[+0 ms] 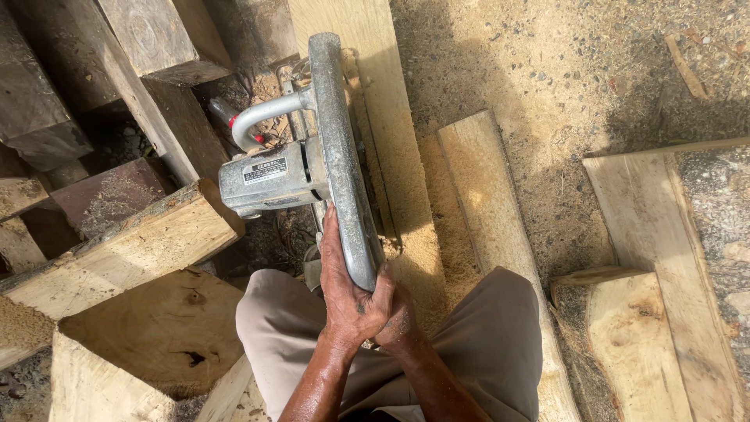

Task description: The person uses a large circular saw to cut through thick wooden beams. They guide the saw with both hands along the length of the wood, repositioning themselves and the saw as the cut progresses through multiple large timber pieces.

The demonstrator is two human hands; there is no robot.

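Note:
A grey metal circular saw (312, 156) rests upright against a long pale plank (383, 101), its motor housing and curved handle pointing left. My left hand (348, 289) wraps around the lower end of the saw's blade guard. My right hand (400, 316) sits just behind it, fingers curled against the left hand and the guard's bottom edge; most of it is hidden. My knees in beige trousers (484, 344) are below the hands.
Thick timber beams (133, 250) are stacked at the left. A narrow board (484, 203) covered in sawdust lies right of the plank. More slabs (664, 258) lie at the right on sandy ground.

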